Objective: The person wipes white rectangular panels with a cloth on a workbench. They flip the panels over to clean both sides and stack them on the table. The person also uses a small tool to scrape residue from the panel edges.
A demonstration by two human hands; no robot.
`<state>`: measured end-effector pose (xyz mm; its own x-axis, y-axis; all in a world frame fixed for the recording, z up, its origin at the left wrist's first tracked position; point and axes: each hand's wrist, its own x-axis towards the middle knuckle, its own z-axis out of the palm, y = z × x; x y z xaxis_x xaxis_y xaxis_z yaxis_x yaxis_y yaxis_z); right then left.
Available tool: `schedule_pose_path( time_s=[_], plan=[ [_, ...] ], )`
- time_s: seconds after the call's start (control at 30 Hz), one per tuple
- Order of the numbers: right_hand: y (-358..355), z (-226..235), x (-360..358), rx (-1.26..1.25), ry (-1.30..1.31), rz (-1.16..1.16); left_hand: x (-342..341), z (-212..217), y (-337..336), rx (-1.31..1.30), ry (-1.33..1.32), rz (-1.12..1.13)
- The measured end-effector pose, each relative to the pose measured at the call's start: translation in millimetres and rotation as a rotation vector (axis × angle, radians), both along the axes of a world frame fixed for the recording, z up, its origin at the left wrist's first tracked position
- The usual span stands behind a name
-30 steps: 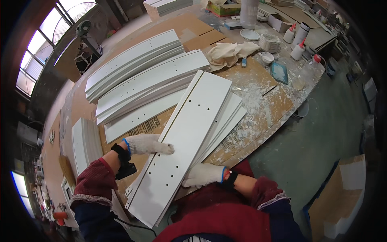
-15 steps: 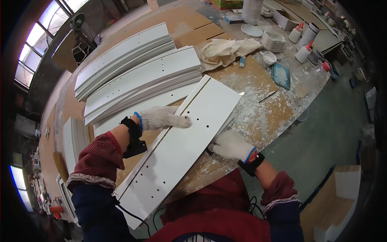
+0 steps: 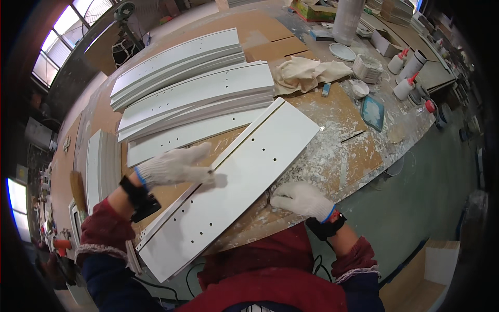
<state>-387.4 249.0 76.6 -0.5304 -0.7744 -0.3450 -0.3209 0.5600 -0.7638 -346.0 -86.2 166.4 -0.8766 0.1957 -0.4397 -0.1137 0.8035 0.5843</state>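
A long white panel (image 3: 236, 177) with drilled holes and a groove along its left edge lies slanted across the table in front of me. My left hand (image 3: 174, 167), in a white knitted glove, is over the panel's left edge with fingers apart and nothing held; one fingertip is close to the white surface. Beside the panel's right edge, my right hand (image 3: 301, 200), gloved too, rests low with its fingers curled together. Whatever they may hold is hidden. Several more white panels (image 3: 197, 101) are stacked behind, on the far left.
A crumpled cream cloth (image 3: 306, 74) lies behind the panel. To its right are a blue sanding block (image 3: 372, 113), a white bowl (image 3: 359, 88) and red-tipped bottles (image 3: 405, 87). White residue covers the cardboard (image 3: 332, 145). A brush (image 3: 78, 193) stands at the left.
My left hand has slid down along the panel toward me and its fingers have spread. My right hand has dropped slightly, away from the panel's edge. The view has shifted a little.
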Motion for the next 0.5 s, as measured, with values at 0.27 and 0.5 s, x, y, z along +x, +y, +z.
schedule_pose_path(
  time_s=[0.27, 0.5],
  plan=[
    [9.2, -1.0, 36.5, -0.309, 0.415, -0.066, 282.1, 34.4, -2.2, 0.027, 0.186, 0.776],
    [94.0, -20.2, 1.3, 0.264, 0.708, -0.894, 347.2, -91.3, 54.7, 0.427, 0.587, 1.583]
  ],
)
